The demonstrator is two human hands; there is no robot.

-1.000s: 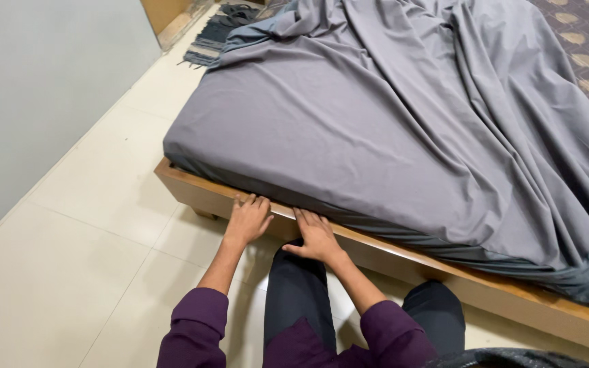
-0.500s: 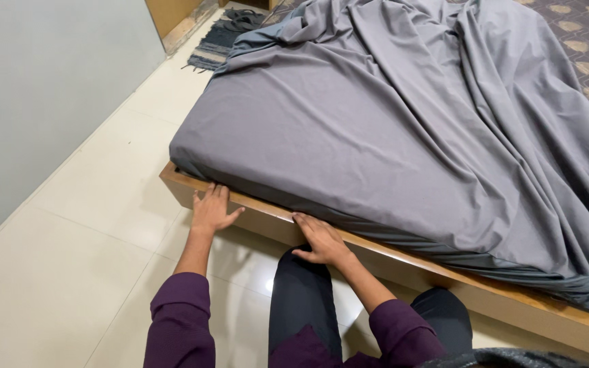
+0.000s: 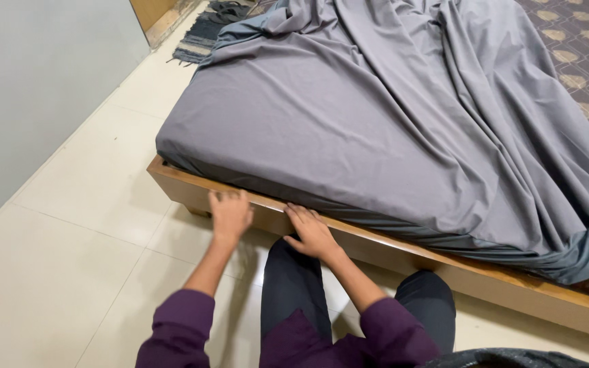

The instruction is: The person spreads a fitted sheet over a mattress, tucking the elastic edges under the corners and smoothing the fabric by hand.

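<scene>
Flanking grey wall (image 3: 35, 88): cream tile floor (image 3: 69, 272), wood bed frame (image 3: 185, 180) w/ grey sheet (image 3: 349, 129).

Grey cloth sheet (image 3: 376, 129) matt; wooden bed frame (image 3: 390, 249) smooth.

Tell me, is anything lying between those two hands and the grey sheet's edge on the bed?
Nothing visible. The left hand and right hand rest on the wooden bed frame, right below the tucked edge of the grey bed sheet, with no object between.
</scene>
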